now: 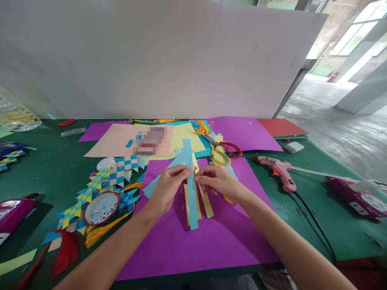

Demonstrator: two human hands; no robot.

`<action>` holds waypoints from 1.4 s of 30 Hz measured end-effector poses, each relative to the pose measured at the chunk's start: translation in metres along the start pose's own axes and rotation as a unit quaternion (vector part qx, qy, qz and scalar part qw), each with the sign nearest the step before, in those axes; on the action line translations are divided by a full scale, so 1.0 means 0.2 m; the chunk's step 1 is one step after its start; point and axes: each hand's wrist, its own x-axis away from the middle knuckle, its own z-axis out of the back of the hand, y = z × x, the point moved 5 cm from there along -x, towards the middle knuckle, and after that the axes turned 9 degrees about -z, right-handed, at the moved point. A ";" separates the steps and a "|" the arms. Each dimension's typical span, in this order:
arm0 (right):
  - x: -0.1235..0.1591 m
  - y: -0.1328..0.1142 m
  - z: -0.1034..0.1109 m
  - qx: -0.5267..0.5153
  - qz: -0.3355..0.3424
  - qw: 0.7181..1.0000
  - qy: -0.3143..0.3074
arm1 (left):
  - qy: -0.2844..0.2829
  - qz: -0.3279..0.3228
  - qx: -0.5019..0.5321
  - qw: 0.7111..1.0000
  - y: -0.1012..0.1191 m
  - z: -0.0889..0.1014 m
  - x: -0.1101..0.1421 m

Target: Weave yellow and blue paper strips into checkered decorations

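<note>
A long light-blue paper strip [192,203] stands nearly upright in view, pinched at its middle between the thumb and fingers of my left hand [169,183]. Close to the strip's right edge is my right hand [219,179], its fingers curled together; what they hold, if anything, is hidden. Behind and below the blue strip lie several pale-yellow paper strips [207,204], partly covered by it and by my hands. More light-blue paper [153,186] shows beyond my left hand. A purple sheet [181,249] lies under all of these.
Red-handled scissors [231,149] and yellow-handled scissors [222,157] lie beyond my right hand. A pink glue gun [279,171] with a cord is at right. Woven paper fish [95,183], a small round dish [102,207] and tassels [65,253] lie left. A white board [169,60] stands behind.
</note>
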 end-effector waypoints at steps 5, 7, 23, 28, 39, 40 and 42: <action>0.00 0.01 -0.01 -0.003 0.007 0.999 0.031 | 0.000 -0.003 -0.007 1.000 0.00 -0.02 0.01; -0.01 0.02 -0.01 -0.017 0.013 0.999 0.038 | -0.016 -0.003 -0.021 1.000 0.00 -0.03 0.01; 0.00 0.03 -0.04 0.049 0.010 0.998 -0.032 | 0.007 -0.057 -0.122 0.991 0.04 0.01 0.01; 0.00 0.04 -0.04 0.041 0.013 0.999 -0.029 | 0.005 -0.055 -0.114 0.992 0.04 0.00 0.01; 0.00 0.03 -0.05 0.011 -0.001 0.999 -0.033 | -0.008 -0.048 -0.117 0.992 0.03 0.00 -0.01; 0.00 0.03 -0.05 0.010 0.000 0.999 -0.033 | -0.013 -0.049 -0.121 0.991 0.03 0.00 -0.01; 0.00 0.04 -0.04 0.008 0.003 0.999 -0.034 | -0.023 -0.052 -0.132 0.990 0.02 0.01 -0.01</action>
